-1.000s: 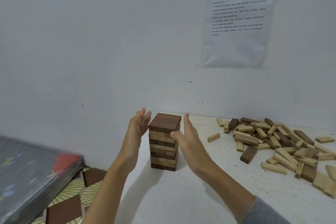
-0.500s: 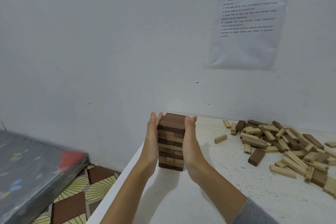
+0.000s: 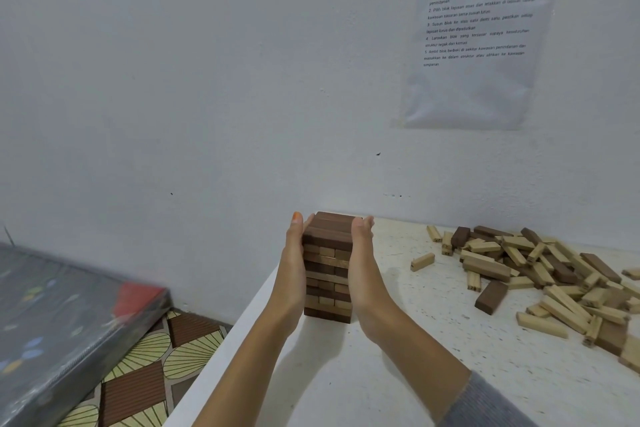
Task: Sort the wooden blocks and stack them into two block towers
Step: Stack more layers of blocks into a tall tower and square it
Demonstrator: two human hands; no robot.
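White worktop [image 3: 398,378] against a wall: the block tower [image 3: 328,276] stands near its left edge. The left hand [image 3: 294,267] and right hand [image 3: 362,265] press it with straight fingers. An uneven squeeze could topple it floorward.

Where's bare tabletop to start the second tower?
Free: the table strip between the tower, pressed between left hand and right hand, and the block pile, widening toward the near edge. Crowded: the right side under the pile.

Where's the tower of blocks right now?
In the head view, the block tower stands near the left edge of the table, between the left hand and right hand pressing its sides, left of the loose block pile.
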